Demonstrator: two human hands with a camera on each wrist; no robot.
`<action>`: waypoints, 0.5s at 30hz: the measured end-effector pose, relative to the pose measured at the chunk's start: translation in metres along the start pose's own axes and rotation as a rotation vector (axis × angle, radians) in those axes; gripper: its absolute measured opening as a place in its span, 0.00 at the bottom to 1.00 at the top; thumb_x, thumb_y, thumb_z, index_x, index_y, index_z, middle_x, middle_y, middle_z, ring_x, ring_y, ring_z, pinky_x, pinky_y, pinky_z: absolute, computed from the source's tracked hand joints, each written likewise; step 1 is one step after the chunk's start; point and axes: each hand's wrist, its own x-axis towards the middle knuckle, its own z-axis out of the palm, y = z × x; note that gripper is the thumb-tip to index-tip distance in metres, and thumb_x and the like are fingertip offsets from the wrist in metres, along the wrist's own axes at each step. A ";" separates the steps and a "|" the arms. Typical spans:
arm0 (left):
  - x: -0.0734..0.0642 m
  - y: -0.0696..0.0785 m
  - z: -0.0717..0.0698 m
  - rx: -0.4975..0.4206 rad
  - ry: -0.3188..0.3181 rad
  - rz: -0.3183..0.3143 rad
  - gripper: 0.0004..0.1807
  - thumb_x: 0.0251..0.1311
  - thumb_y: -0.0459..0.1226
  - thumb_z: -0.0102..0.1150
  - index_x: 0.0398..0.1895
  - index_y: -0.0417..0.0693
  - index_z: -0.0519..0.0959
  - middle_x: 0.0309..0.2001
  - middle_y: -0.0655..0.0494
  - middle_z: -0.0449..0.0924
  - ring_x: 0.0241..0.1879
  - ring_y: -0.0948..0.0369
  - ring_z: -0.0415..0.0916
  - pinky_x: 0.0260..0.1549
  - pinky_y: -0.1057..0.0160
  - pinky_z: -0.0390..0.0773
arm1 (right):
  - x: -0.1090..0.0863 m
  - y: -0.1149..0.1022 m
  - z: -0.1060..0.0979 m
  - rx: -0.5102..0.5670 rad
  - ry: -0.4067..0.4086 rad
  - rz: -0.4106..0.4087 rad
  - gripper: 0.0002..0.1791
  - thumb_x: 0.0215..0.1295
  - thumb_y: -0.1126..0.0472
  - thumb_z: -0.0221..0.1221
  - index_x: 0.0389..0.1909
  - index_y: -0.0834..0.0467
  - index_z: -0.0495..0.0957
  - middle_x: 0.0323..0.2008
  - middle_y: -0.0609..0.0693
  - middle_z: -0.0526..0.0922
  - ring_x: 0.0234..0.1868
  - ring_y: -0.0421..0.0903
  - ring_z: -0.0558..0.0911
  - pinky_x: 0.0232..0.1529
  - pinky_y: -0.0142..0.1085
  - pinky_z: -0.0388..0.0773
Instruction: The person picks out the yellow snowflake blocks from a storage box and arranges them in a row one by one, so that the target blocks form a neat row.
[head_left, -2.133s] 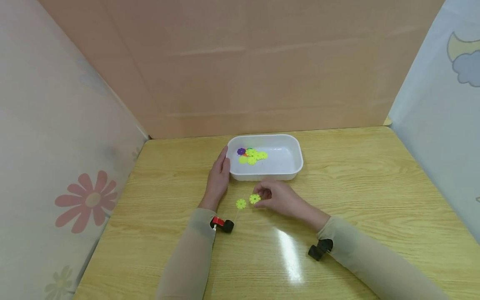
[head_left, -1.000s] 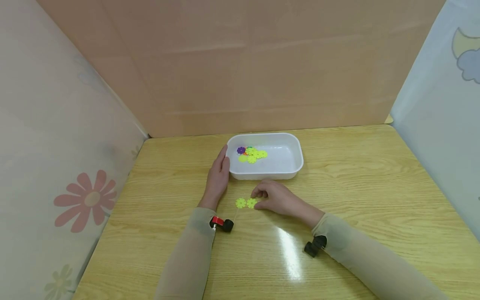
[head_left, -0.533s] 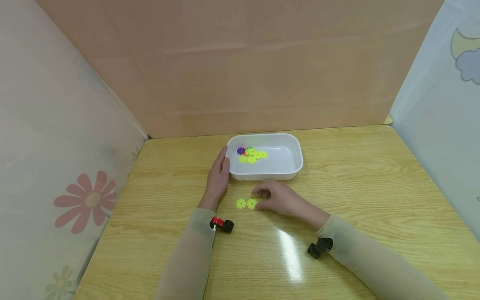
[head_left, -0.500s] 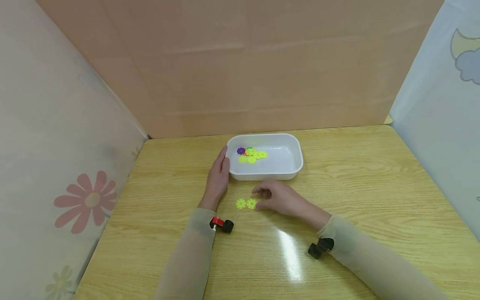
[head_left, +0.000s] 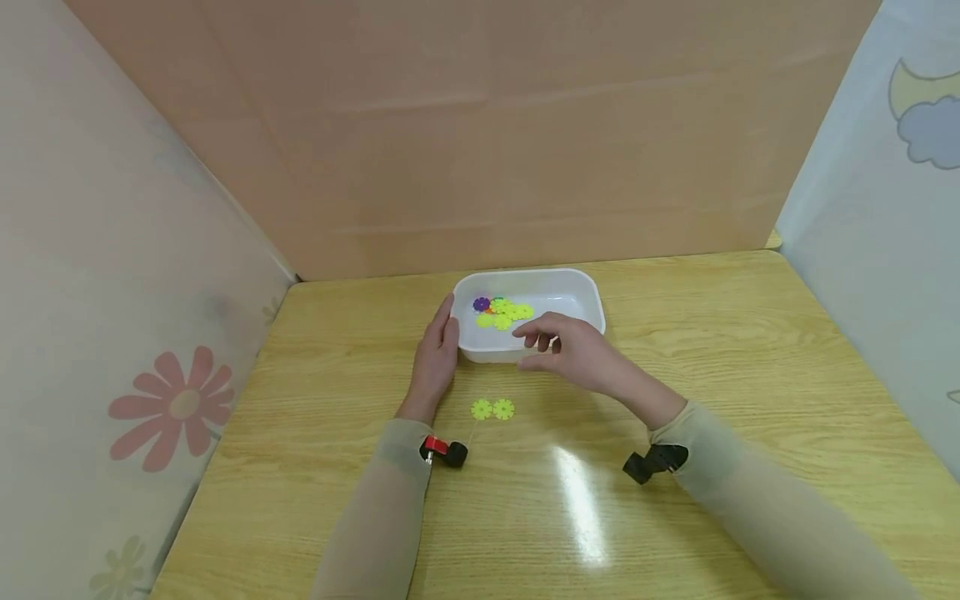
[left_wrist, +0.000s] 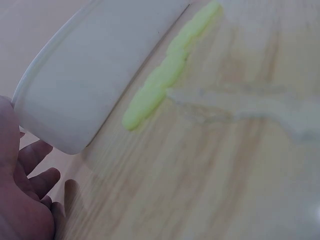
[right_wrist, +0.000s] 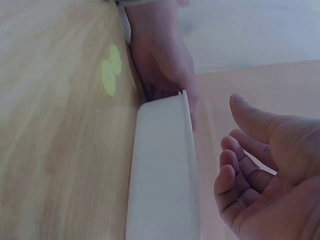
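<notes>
A white plastic tray [head_left: 529, 353] holds a small pile of flower-shaped discs [head_left: 501, 310], mostly yellow, with a purple one [head_left: 482, 305] and bits of red and green. Against its left end rests my left hand [head_left: 435, 358], fingers fairly straight along the outer wall. My right hand [head_left: 577, 350] hovers over the tray's front rim, thumb apart from loosely bent fingers; nothing shows between them. On the table in front of the tray lie two yellow flower discs, a left one [head_left: 482, 409] and a right one [head_left: 504, 409], side by side; whether they are joined is unclear.
The wooden table [head_left: 675, 333] is bounded by a tan back panel [head_left: 487, 150] and pale side panels. A thin pale line runs from the left yellow disc toward the left wrist's black camera [head_left: 456, 454]. Glare marks the table's front middle.
My right hand slid a yellow flower disc leftward beside the other one, let it go, then rose forward to the tray's front rim. My left hand stayed at the tray's end.
</notes>
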 end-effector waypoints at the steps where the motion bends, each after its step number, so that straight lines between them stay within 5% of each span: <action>1: 0.000 0.000 0.000 0.000 -0.001 0.002 0.32 0.90 0.56 0.37 0.91 0.67 0.56 0.87 0.67 0.56 0.86 0.59 0.51 0.85 0.50 0.55 | 0.003 0.001 -0.003 0.000 0.007 0.003 0.22 0.67 0.60 0.79 0.60 0.59 0.88 0.44 0.50 0.86 0.44 0.47 0.81 0.48 0.43 0.83; 15: -0.002 0.003 0.000 0.005 0.001 0.007 0.30 0.91 0.52 0.37 0.91 0.67 0.57 0.87 0.65 0.57 0.86 0.59 0.51 0.85 0.52 0.54 | 0.051 0.033 -0.017 0.006 0.084 0.096 0.29 0.72 0.60 0.75 0.70 0.64 0.82 0.53 0.61 0.88 0.50 0.54 0.84 0.53 0.49 0.84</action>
